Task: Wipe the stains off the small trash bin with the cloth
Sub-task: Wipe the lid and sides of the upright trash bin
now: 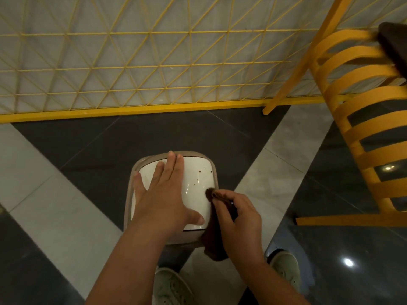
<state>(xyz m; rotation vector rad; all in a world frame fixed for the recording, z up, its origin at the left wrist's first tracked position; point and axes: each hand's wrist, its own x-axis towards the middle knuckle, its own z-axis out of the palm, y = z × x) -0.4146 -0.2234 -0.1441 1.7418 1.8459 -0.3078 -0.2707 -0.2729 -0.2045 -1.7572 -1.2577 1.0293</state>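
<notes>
Because the stains (199,177) lie just beyond and a little to the left of the cloth's leading tip, the coming wipe turns on a short push forward across the lid. Nearest the viewer, two pale shoes (169,287) stand on the floor (66,216) on either side of the small trash bin (132,194), which sits on the floor directly below. The right hand (237,219) has its grip closed round a dark brown cloth (217,241), fingers curled over the bunched upper end while the rest hangs down past the bin's near right corner. The cloth's tip touches the white lid at its right edge, so this hand is much the nearer to the brown specks. The left hand (160,190) lies flat and open on the lid, fingers straight and pointing away, thumb spread toward the near edge, apparently steadying the bin. It covers the lid's left half, well clear of the specks, so nothing stands between cloth and stains. Farther right, a yellow slatted chair (356,133) stands apart from the bin, something dark draped on its top corner. Beyond, a yellow wire fence (132,69) runs across the far side.
</notes>
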